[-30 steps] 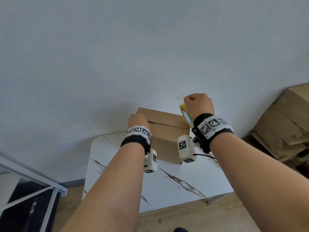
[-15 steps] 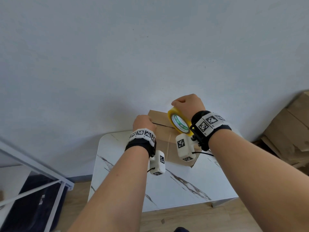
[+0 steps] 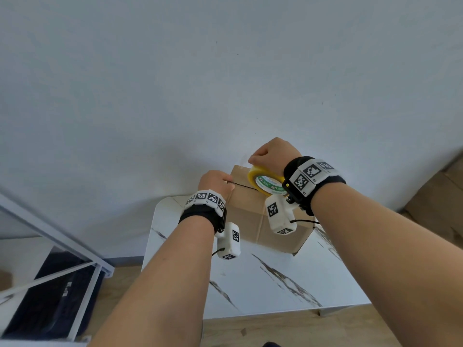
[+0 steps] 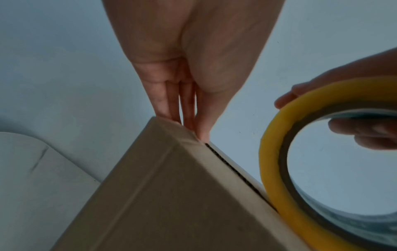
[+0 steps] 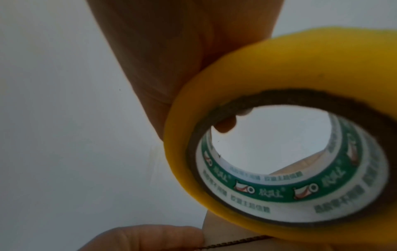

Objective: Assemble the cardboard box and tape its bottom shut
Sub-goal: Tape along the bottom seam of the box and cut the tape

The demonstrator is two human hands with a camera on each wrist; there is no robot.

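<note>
Yellow tape roll (image 3: 266, 181) now lower on box (image 3: 258, 216).

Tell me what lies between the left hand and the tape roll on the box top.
Only the dark open seam between the cardboard box flaps; head view shows it running from left hand to tape roll.

Both arms are bare, with no sleeves. Each wrist wears a black band (image 3: 203, 213) topped by a white strip of black-and-white square code marks (image 3: 206, 198). A small white camera block (image 3: 228, 244) with the same kind of marks hangs under each wrist, and a thin black cable (image 3: 304, 221) runs from it
</note>
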